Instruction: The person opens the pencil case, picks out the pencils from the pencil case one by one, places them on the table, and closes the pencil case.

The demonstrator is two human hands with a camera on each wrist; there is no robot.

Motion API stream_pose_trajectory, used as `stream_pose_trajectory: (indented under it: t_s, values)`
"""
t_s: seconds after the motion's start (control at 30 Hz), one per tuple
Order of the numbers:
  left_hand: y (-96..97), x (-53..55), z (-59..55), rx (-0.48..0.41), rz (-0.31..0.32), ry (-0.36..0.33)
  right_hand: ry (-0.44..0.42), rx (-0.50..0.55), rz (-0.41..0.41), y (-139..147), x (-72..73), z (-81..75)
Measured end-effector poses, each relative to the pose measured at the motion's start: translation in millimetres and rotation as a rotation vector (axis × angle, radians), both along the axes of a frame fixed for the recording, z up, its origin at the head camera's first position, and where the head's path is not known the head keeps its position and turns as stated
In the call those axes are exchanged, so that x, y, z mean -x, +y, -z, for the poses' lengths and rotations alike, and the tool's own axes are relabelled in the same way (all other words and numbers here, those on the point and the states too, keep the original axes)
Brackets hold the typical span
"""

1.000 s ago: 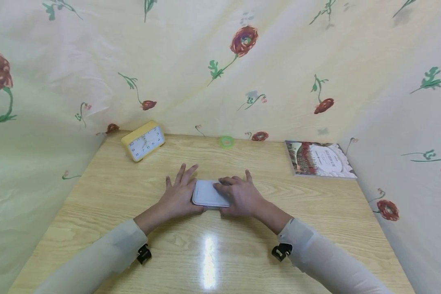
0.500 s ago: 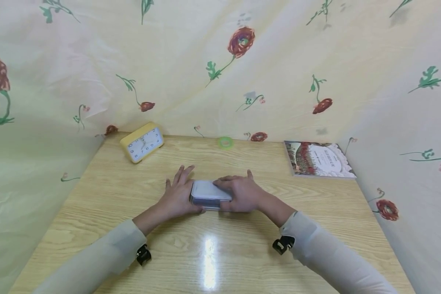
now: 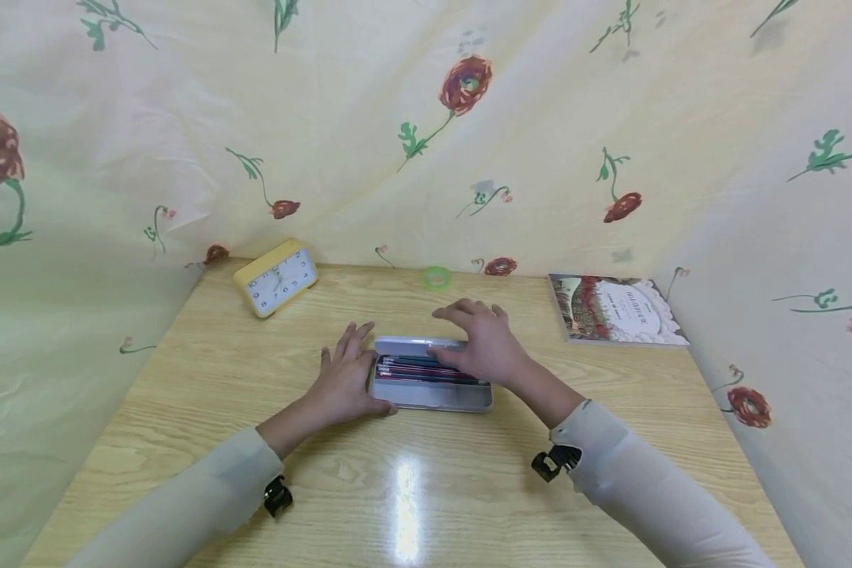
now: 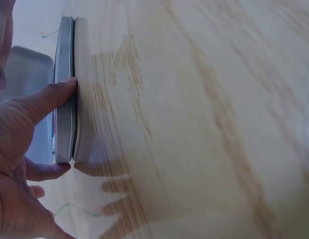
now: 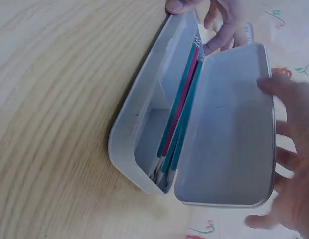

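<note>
A pale grey pencil case (image 3: 436,396) lies on the wooden table, its hinged lid (image 5: 227,129) raised and tipped toward the back. Several teal and red pencils (image 5: 182,112) lie lengthwise along the hinge side of the case. My left hand (image 3: 341,385) grips the left end, thumb on the front wall (image 4: 64,124) and another finger at the end corner. At the lid's right part is my right hand (image 3: 488,347): its thumb presses the inner face near the edge while the other fingers sit behind the lid.
A yellow alarm clock (image 3: 277,278) stands at the back left of the table (image 3: 468,489). Toward the back right lies a booklet (image 3: 621,309) with a printed cover. A green ring (image 3: 436,277) lies by the back edge, where floral cloth (image 3: 355,142) hangs.
The lid has swung from closed to raised, lifted backward by my right hand, and the pencils now show. My left hand has stayed at the case's left end.
</note>
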State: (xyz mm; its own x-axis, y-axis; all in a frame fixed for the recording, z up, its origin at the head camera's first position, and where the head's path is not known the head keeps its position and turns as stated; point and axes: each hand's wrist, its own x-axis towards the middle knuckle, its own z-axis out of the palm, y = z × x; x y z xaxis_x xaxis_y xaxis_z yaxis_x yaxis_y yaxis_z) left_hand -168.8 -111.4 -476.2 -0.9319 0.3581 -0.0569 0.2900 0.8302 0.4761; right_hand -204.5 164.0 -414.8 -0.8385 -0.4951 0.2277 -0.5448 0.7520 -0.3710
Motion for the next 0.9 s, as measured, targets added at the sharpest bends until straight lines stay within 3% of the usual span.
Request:
stream_pose_trajectory:
  t_s: [0.13,0.27,0.57,0.73,0.9]
  values:
    - [0.2,-0.6,-0.7,-0.013,-0.002,-0.002,0.168,0.082,0.056,1.6,1.3,2.0]
    - [0.2,-1.4,-0.8,-0.014,-0.004,0.0,0.244,0.119,0.085,3.0,1.5,4.9]
    - [1.0,-1.4,-0.4,-0.009,-0.008,-0.01,0.377,0.013,0.119,5.5,0.3,8.5]
    - [0.5,-2.1,-0.5,-0.013,-0.008,-0.021,0.312,-0.117,0.119,8.5,-2.7,12.7]
    - [-0.2,-3.1,3.2,-0.014,-0.011,-0.026,0.084,-0.265,0.094,14.4,-6.7,22.7]
